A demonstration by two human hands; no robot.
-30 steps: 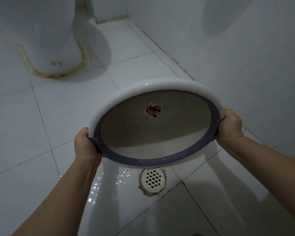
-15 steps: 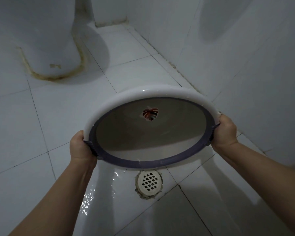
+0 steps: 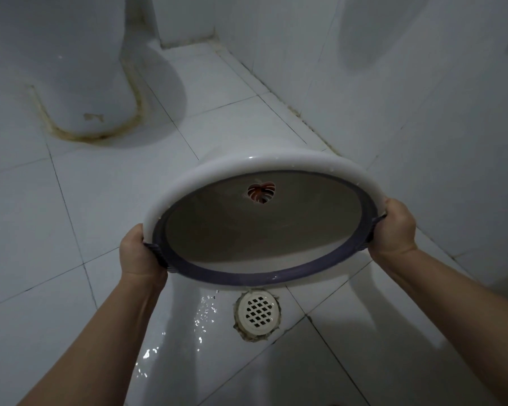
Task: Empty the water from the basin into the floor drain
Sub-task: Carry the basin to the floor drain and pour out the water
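I hold a round white basin (image 3: 264,227) with a dark purple rim, tipped steeply toward me so its inside faces the camera. A small red leaf mark shows on its bottom, and no water is visible inside. My left hand (image 3: 140,253) grips the left handle and my right hand (image 3: 393,227) grips the right handle. The basin's lower rim hangs just above the white round floor drain (image 3: 258,312), set in the tiled floor. Wet, shiny patches of water (image 3: 203,315) lie on the tiles left of the drain.
A white toilet base (image 3: 79,83) with stained sealant stands at the far left. A tiled wall (image 3: 408,98) runs along the right side, close to the basin. White floor tiles (image 3: 56,230) spread to the left.
The basin and both hands have shifted slightly toward the lower left in view and sit closer above the drain; the tilt is about the same.
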